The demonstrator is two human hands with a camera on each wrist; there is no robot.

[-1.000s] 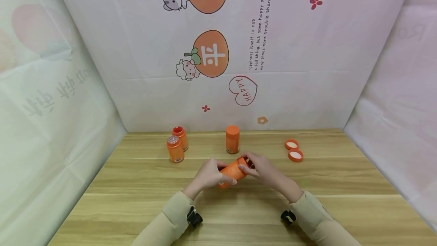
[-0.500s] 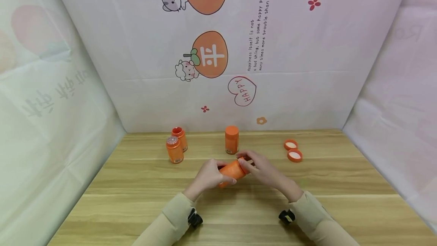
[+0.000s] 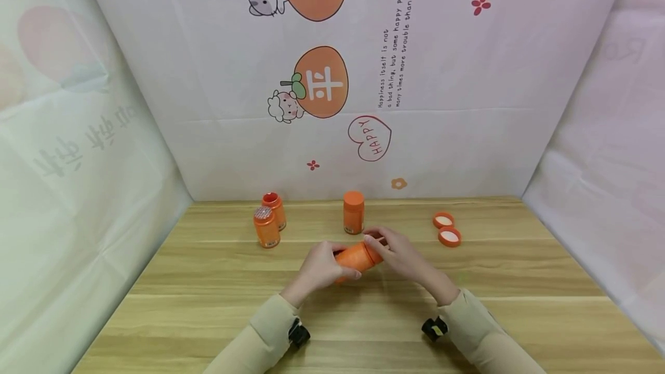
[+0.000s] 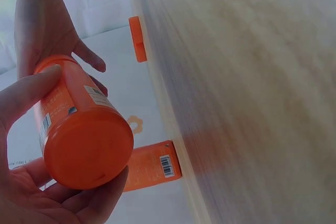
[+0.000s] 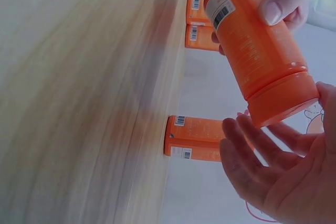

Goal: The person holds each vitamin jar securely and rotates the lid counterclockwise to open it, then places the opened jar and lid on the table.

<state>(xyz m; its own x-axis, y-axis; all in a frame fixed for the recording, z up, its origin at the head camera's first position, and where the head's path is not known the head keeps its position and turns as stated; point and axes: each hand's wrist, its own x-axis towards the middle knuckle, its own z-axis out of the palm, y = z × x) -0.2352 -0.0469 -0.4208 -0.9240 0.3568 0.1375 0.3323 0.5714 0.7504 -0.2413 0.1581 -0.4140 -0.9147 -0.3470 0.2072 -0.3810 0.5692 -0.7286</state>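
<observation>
In the head view, my left hand (image 3: pixel 319 265) grips the body of an orange bottle (image 3: pixel 354 259), tilted above the table. The left wrist view shows its round base (image 4: pixel 88 149) between thumb and curled fingers. A ridged orange cap (image 5: pixel 283 98) sits on the bottle's other end. My right hand (image 3: pixel 401 255) is at that cap, its thumb touching the rim and its other fingers loosely curled around the far side. Another capped orange bottle (image 3: pixel 354 213) stands upright just beyond. Two uncapped orange bottles stand at the back left, the nearer one (image 3: pixel 267 228) with a silvery seal.
The farther uncapped bottle (image 3: pixel 273 208) shows a red opening. Two orange caps (image 3: pixel 449 236) lie with their white insides up at the back right. A wooden table (image 3: pixel 208 305) carries everything, with printed white cloth (image 3: pixel 447 149) behind and at both sides.
My right hand's thumb and fingers have shifted around the cap, and the cap end has turned slightly. The left hand keeps its hold on the bottle, which has shifted slightly right.
</observation>
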